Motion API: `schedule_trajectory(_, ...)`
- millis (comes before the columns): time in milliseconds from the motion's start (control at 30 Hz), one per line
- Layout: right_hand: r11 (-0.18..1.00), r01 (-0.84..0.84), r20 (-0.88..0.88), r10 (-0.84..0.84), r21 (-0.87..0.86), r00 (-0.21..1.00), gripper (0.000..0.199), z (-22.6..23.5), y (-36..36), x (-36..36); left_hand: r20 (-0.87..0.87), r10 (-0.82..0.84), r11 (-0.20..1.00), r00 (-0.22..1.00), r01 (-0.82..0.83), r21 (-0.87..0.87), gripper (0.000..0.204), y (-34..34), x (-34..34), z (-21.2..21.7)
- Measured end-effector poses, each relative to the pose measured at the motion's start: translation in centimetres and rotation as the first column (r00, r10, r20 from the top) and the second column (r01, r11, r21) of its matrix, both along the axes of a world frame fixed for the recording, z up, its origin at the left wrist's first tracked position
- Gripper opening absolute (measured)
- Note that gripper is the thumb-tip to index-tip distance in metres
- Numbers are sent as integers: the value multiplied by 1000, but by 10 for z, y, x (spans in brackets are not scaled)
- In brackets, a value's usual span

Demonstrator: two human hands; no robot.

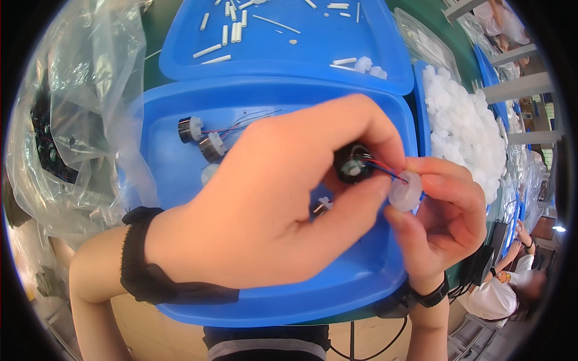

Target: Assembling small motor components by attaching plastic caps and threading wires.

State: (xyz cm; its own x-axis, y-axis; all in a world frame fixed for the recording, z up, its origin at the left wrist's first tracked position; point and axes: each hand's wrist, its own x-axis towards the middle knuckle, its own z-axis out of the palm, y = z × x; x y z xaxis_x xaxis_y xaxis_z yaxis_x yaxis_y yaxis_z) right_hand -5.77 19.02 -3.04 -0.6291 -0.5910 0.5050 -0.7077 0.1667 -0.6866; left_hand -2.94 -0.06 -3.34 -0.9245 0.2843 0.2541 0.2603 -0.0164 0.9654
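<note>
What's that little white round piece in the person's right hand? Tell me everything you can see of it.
The white cap is a small round disc of pale, slightly see-through plastic, with a raised rim. The right hand pinches it between thumb and fingers, its flat face turned toward the small black motor held in the left hand. Red and blue wires from the motor run up to it and seem to pass into or behind it. It hangs above the blue tray.

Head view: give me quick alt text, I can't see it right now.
The left hand pinches a small black motor with red and blue wires, while the right hand holds a white plastic cap against it, above a blue tray holding more motors.
</note>
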Motion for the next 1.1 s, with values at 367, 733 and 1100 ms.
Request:
schedule_trajectory(367, 999, 6, -85, -10, -48, 996, 36, 2, -5, -1, 99, -65, 980, 993, 45, 194, 13, 0, -1, 0)
schedule_trajectory(733, 997, -47, 20, 48, -68, 999, 38, 0, -2, -1, -24, -11, 991, 1000, 14, 132, 15, 1, 0, -1)
schedule_trajectory(1100, 939, 62, 426, 94, -339, 900, 32, -3, -8, 11, -643, 176, 914, 745, -366, -174, 21, 3, 1, 4)
